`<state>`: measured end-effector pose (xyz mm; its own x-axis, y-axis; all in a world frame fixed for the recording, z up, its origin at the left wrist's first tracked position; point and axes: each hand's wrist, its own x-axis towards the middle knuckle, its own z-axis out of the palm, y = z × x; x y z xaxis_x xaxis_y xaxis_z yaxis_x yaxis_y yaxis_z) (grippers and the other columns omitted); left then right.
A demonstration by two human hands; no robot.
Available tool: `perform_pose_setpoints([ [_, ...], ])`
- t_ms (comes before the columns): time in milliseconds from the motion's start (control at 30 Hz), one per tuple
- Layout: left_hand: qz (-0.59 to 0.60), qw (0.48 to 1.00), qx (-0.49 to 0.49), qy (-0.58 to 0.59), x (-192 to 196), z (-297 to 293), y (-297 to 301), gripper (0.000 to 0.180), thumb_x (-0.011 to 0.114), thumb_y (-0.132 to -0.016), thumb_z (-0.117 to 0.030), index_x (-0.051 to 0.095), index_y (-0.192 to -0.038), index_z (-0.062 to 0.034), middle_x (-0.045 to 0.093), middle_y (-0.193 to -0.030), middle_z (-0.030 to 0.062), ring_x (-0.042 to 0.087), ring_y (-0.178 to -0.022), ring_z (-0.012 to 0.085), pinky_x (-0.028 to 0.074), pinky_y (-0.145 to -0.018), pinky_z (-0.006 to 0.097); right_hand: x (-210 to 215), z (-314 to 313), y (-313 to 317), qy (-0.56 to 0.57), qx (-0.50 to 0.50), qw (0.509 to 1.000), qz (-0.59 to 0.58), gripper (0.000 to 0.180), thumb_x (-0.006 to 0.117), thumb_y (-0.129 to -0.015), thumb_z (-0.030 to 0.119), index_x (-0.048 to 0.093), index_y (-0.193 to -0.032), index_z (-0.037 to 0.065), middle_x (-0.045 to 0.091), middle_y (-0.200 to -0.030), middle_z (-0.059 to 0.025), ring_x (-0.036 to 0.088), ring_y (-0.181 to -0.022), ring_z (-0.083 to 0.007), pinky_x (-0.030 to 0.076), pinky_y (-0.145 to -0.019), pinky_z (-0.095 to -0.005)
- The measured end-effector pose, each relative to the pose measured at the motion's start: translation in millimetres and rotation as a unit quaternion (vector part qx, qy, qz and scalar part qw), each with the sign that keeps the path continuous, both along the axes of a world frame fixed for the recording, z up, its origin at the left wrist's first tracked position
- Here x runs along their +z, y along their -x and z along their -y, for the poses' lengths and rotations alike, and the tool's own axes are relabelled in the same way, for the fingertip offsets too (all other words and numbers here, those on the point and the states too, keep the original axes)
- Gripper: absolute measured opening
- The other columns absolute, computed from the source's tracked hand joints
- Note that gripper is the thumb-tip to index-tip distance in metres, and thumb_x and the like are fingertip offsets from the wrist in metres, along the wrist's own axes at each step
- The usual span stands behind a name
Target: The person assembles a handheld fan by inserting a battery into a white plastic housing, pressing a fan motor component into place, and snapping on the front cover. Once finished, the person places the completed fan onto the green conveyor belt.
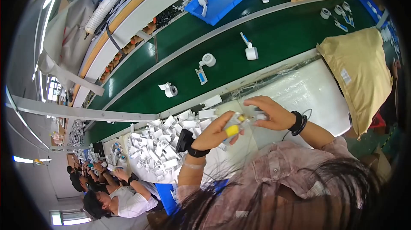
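Observation:
My left hand and my right hand are close together over the near worktop. The left fingers are bent around a small clear-and-yellow item; blur hides its kind, and I cannot tell whether part of the yellow is a finger covering. Between my right thumb and fingers shows a small grey-white piece, mostly hidden. To the left of my left hand lies a heap of white plastic housings. Black bands circle both wrists, and a black block-shaped device sits at the left one.
Beyond the worktop runs a green conveyor belt carrying white round-headed devices with handles. A blue tray stands behind it. Yellowish sacks lie at the right. Co-workers sit at the lower left. A metal bar crosses at left.

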<state>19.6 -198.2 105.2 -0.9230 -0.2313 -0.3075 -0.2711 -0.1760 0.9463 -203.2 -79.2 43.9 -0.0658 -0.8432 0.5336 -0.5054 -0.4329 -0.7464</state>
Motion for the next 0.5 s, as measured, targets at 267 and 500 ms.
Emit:
perform_pose_setpoints([
  [267, 0.149, 0.954, -0.154, 0.208, 31, -34, 26, 0.042, 0.055, -0.094, -0.011, 0.040, -0.132, -0.0031, 0.063, -0.090, 0.0106, 0.063, -0.073, 0.0218, 0.048, -0.066, 0.033, -6, -66, 17, -0.256, 0.247, 0.854, 0.380, 0.021, 0.062, -0.094, 0.018, 0.064, -0.099, -0.002, 0.068, -0.081, -0.0038, 0.062, -0.075, -0.0092, 0.049, -0.072, -0.0244],
  [500, 0.088, 0.925, 0.043, 0.368, -12, -76, 34, 0.055, 0.050, -0.085, 0.000, 0.033, -0.137, -0.0017, 0.061, -0.094, 0.0209, 0.060, -0.077, 0.0341, 0.048, -0.068, 0.040, -14, -84, 19, -0.358, 0.197, 0.835, 0.369, 0.019, 0.064, -0.091, 0.013, 0.067, -0.094, -0.005, 0.068, -0.077, -0.0070, 0.065, -0.072, -0.0129, 0.050, -0.068, -0.0245],
])
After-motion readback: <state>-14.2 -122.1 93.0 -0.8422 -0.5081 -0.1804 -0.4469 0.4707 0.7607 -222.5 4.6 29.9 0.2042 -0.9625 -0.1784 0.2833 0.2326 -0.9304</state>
